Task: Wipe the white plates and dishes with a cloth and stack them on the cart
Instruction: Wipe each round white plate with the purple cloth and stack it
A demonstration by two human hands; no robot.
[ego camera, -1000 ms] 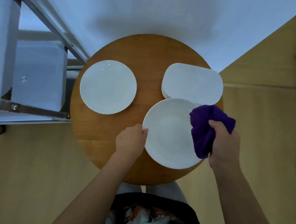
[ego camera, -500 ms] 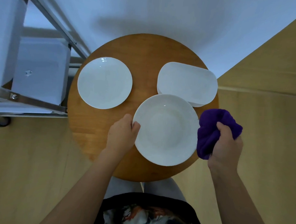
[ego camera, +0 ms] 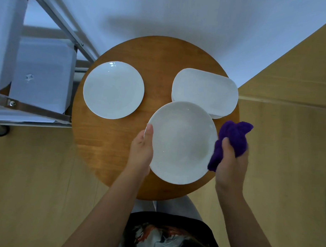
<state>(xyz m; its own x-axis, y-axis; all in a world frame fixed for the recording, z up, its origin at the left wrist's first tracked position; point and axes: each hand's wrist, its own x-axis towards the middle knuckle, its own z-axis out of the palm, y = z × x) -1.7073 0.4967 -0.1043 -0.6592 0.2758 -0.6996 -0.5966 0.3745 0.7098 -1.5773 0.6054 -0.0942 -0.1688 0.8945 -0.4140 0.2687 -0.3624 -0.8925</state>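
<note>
Starting at the left, the cart point(ego camera: 37, 111) stands beside the round table point(ego camera: 120, 158), its metal frame just off the table's edge and no white dish visible on it yet. Next comes a small plate point(ego camera: 113, 89) lying flat and untouched. The left hand point(ego camera: 141, 152) grips the near plate point(ego camera: 182, 142) by its left rim, thumb laid over the top edge and the other fingers hidden beneath. That plate's far rim overlaps the oblong dish point(ego camera: 205, 91) behind it. At the right, the right hand point(ego camera: 231, 159) is closed round a bunched purple cloth point(ego camera: 232, 138), which touches the plate's right rim. Held at one edge only, the plate could tip or slip as it travels toward the cart, and dragging it might knock the dish it overlaps.
</note>
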